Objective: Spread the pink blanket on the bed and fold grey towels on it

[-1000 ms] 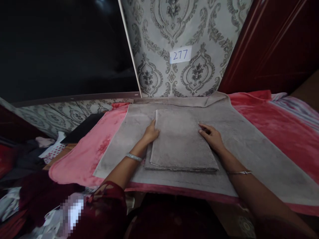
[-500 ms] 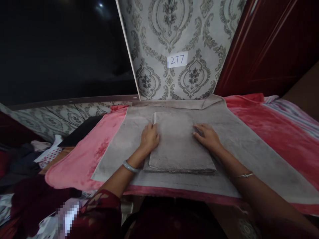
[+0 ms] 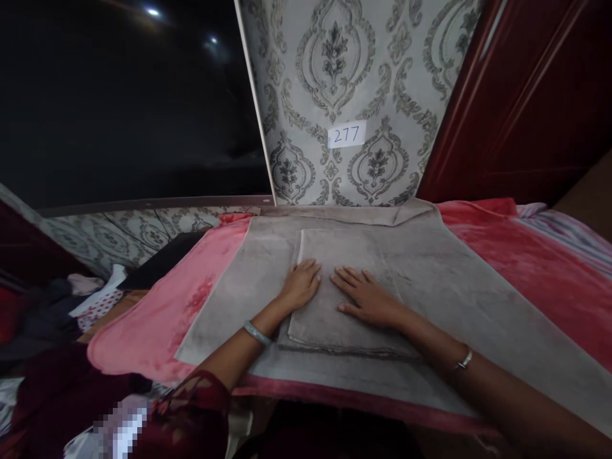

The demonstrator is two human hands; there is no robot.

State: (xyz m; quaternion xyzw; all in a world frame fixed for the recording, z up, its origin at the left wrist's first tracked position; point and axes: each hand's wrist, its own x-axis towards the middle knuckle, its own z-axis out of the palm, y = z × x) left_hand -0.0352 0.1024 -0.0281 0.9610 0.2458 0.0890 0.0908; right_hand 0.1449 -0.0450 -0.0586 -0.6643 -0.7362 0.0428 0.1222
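Note:
A folded grey cloth (image 3: 335,325), squared into a layered rectangle, lies in front of me. My left hand (image 3: 302,285) rests flat on its left side with the fingers stretched out. Over its middle and right part, my right hand (image 3: 366,296) lies palm down, fingers spread. Neither hand grips anything. Beneath the folded piece a larger grey cloth (image 3: 473,306) is spread out, its far edge turned over near the wall. A pink and red blanket (image 3: 143,319) shows under it on both sides and along the front edge.
A large black screen (image 3: 129,108) stands at the back left. Patterned wallpaper with a paper label (image 3: 347,134) is behind, and a dark red wooden panel (image 3: 516,95) at the right. Striped fabric (image 3: 568,229) lies far right. Piled clothes (image 3: 52,382) are at lower left.
My right hand has moved left from the folded cloth's right edge onto its top and flattened out. My left hand has shifted slightly inward onto the cloth. The view has tilted up slightly.

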